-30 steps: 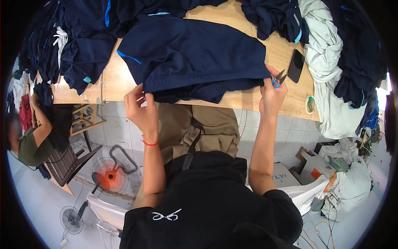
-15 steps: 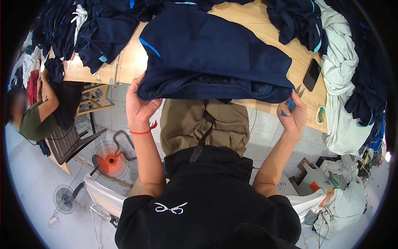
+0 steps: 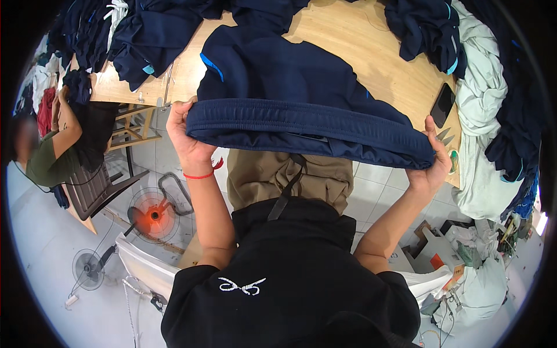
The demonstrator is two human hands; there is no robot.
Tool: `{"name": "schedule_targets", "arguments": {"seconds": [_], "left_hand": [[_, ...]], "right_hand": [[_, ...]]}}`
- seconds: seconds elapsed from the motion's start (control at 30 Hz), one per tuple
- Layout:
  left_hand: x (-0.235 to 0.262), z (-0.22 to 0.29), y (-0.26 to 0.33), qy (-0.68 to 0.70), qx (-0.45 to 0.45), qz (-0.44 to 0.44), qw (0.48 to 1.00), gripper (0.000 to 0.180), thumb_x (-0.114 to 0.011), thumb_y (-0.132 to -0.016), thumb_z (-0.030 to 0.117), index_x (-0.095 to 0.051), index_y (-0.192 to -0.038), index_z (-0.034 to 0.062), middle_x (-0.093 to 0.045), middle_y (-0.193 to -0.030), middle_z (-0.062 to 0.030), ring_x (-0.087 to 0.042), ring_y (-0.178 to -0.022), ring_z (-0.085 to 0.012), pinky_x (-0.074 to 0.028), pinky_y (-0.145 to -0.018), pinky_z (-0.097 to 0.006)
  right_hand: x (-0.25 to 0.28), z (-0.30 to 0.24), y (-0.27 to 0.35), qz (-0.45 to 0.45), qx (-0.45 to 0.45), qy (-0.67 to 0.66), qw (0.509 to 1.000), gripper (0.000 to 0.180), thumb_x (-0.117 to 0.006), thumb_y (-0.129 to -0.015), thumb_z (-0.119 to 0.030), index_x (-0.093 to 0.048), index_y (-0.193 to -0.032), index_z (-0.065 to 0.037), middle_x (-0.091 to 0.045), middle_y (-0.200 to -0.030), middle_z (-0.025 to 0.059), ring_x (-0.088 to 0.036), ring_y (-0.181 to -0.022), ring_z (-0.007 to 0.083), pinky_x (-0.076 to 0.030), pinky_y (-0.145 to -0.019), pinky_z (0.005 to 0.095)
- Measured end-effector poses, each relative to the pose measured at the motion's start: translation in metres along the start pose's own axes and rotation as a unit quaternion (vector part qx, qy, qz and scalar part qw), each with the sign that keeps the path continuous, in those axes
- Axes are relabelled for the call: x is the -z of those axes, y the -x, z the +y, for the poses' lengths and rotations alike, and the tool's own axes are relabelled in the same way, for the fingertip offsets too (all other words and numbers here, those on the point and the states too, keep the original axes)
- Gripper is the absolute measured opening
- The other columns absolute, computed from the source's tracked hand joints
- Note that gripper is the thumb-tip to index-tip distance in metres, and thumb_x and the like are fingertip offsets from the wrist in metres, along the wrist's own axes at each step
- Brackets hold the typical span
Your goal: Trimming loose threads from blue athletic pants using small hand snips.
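Observation:
A pair of navy trousers [image 3: 278, 72] with bright blue trim lies over the near part of the table, its gathered elastic waistband [image 3: 307, 119] raised toward me. My left hand [image 3: 190, 136], with a red string at the wrist, is closed on the waistband's left end. At the opposite end my right hand [image 3: 432, 156] grips the band, thumb on top. Metal blades of small scissors [image 3: 445, 138] stick out beside that hand; their handles are hidden behind it. Between the two hands the band is drawn out almost straight.
A black phone [image 3: 442, 105] lies right of the trousers on the wooden table [image 3: 371, 64]. Navy garments [image 3: 151, 46] and pale cloth [image 3: 481, 87] are heaped around the edges. At left sit another person [image 3: 49, 153], a chair [image 3: 96, 180] and an orange-centred fan [image 3: 154, 214].
The waistband has turned up to show its stitched outer face and is stretched wider. My right hand has moved right and slightly down, my left slightly left; the blue scissor handles are now hidden.

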State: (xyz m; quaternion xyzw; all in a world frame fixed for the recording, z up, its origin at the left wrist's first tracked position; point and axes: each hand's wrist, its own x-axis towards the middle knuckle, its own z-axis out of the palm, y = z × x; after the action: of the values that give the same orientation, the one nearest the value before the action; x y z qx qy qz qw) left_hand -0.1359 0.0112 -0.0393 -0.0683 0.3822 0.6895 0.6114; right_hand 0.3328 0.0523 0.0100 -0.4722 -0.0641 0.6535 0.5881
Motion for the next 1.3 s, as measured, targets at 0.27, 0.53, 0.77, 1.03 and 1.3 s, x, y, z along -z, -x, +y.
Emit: {"name": "schedule_targets", "arguments": {"seconds": [0.27, 0.53, 0.77, 1.03, 1.3], "left_hand": [[0.005, -0.003, -0.003, 0.032, 0.017, -0.022, 0.999, 0.017, -0.055, -0.093, 0.015, -0.06, -0.08, 0.0053, -0.069, -0.08, -0.0104, -0.071, -0.077, -0.0283, -0.059, -0.081, -0.044], [0.012, -0.003, -0.012, 0.071, 0.073, -0.075, 0.992, 0.026, -0.055, -0.101, 0.019, -0.069, -0.1, -0.0026, -0.076, -0.101, -0.0173, -0.074, -0.097, -0.0323, -0.057, -0.098, -0.047], [0.027, -0.012, -0.023, 0.346, 0.16, -0.199, 0.903, 0.054, -0.042, -0.112, 0.023, -0.04, -0.153, -0.0135, -0.048, -0.16, -0.0296, -0.045, -0.151, -0.0401, -0.034, -0.128, -0.054], [0.029, -0.016, -0.023, 0.42, 0.157, -0.141, 0.883, 0.071, -0.054, -0.103, 0.02, -0.028, -0.161, -0.0124, -0.032, -0.168, -0.0322, -0.033, -0.157, -0.0463, -0.033, -0.129, -0.058], [0.029, -0.017, -0.023, 0.42, 0.164, -0.172, 0.876, 0.069, -0.048, -0.104, 0.017, -0.026, -0.162, -0.0134, -0.036, -0.168, -0.0315, -0.033, -0.158, -0.0443, -0.026, -0.131, -0.057]], "right_hand": [[-0.003, 0.001, 0.0, 0.026, 0.007, -0.001, 1.0, 0.05, -0.063, -0.097, -0.002, -0.056, -0.146, 0.003, -0.068, -0.086, 0.0043, -0.071, -0.084, 0.0227, -0.058, -0.088, 0.0423], [-0.032, 0.006, 0.008, 0.15, 0.049, 0.016, 0.987, 0.049, -0.063, -0.099, -0.005, -0.056, -0.147, 0.003, -0.069, -0.088, 0.0043, -0.066, -0.074, 0.0184, -0.057, -0.074, 0.0338], [0.029, -0.004, -0.02, -0.069, -0.093, -0.184, 0.976, 0.042, -0.061, -0.101, -0.008, -0.063, -0.142, 0.004, -0.074, -0.111, 0.0155, -0.04, -0.065, 0.0107, -0.025, -0.044, 0.0209], [0.027, -0.004, -0.017, -0.055, -0.125, -0.255, 0.957, 0.045, -0.06, -0.101, -0.006, -0.062, -0.145, 0.003, -0.069, -0.133, 0.0237, -0.052, -0.079, 0.0115, -0.028, -0.045, 0.0208], [0.031, -0.004, -0.017, -0.104, -0.142, -0.255, 0.951, 0.046, -0.058, -0.102, -0.007, -0.061, -0.147, 0.001, -0.065, -0.143, 0.0283, -0.064, -0.099, 0.0151, -0.03, -0.045, 0.0208]]}}
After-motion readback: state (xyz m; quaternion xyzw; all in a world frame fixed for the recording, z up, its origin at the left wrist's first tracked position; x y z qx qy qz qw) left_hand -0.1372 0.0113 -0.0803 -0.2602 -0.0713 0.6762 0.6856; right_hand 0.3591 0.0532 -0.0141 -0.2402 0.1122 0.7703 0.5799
